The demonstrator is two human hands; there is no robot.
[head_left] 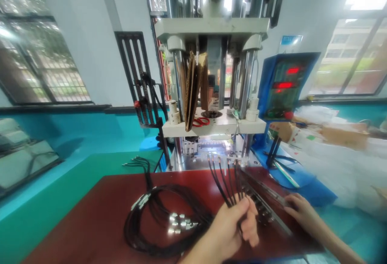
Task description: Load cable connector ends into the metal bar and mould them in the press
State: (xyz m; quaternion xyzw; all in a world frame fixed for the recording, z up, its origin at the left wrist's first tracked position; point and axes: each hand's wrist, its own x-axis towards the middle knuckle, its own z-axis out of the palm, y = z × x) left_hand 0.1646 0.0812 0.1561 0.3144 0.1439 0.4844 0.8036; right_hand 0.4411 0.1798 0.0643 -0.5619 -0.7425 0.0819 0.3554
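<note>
My left hand (231,227) is closed around a bunch of black cables (220,181). Their bare, copper-coloured ends fan out upward above my fingers. Over on the right, my right hand (302,211) pinches the near end of a long thin metal strip (269,190). Between the hands lies a long metal fixture (261,207) with a row of small parts along it, slanting across the table. Left of my left hand, a coil of black cables (130,223) rests on the table, with silvery connectors (178,223) bunched at its middle.
A press (211,127) with steel columns stands behind the dark red table (99,211). Folded cardboard (191,90) and red-handled scissors (201,122) are on its plate. A blue control box (287,86) with red displays stands right, above a blue tray (317,189) holding tools.
</note>
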